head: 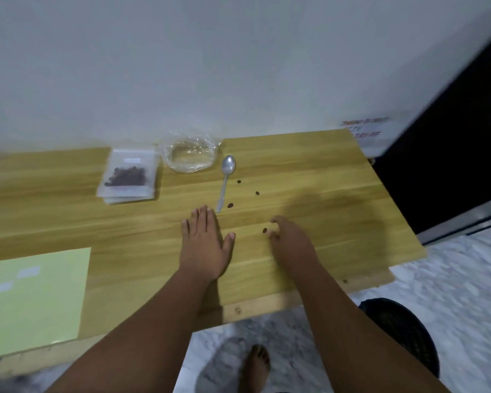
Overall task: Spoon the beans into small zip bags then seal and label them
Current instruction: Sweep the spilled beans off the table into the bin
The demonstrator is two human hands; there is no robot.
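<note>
Risk: stray bean (pixel 264 230) just beside right grip (pixel 291 242) may skid off worktop (pixel 323 171) if nudged | right grip curled, cannot tell if holding anything | left grip (pixel 203 245) flat, wide

A stack of clear zip bags (pixel 128 192) lies flat on the table (pixel 323 171), the top one holding dark red beans (pixel 126 175) under a white label (pixel 132 160). Nearby a metal spoon (pixel 226 180) lies bowl-up, with four loose beans (pixel 257 193) scattered beside its handle.
</note>
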